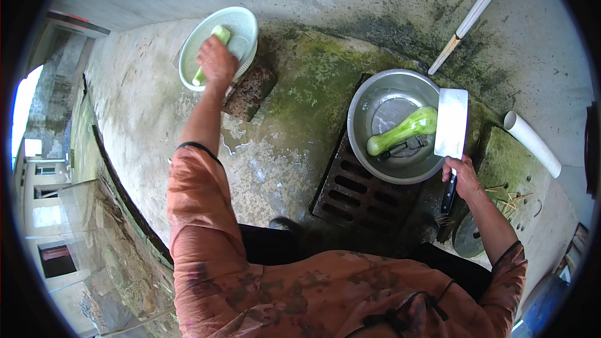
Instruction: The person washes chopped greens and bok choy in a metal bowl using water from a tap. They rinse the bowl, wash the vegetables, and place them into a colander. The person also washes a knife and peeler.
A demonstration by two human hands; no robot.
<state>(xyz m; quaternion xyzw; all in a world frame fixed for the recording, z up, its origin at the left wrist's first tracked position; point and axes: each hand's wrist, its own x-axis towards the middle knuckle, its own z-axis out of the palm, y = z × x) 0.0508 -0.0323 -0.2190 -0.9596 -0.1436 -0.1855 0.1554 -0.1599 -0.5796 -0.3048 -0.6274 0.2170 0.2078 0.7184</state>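
Note:
At the upper left, my left hand [217, 60] is over a pale green plastic colander [242, 33], its fingers on a light green piece of peeled vegetable [221, 34]; whether they grip it is hidden. My right hand [462, 174] holds a cleaver [451, 123] near the blade end of its black handle, blade pointing away from me, beside the rim of a metal basin [355, 124]. Inside the basin lies a light green gourd [404, 130], thicker at its right end, on top of a dark tool [407, 146] that I cannot make out. Shallow water seems to be in the basin.
Under the basin is a slotted drain grate [347, 192]. A brick-like block [251, 91] sits by the colander. A white pipe [474, 14] runs down the wall; a short white pipe piece [533, 144] leans at the right. The concrete floor is wet and mossy.

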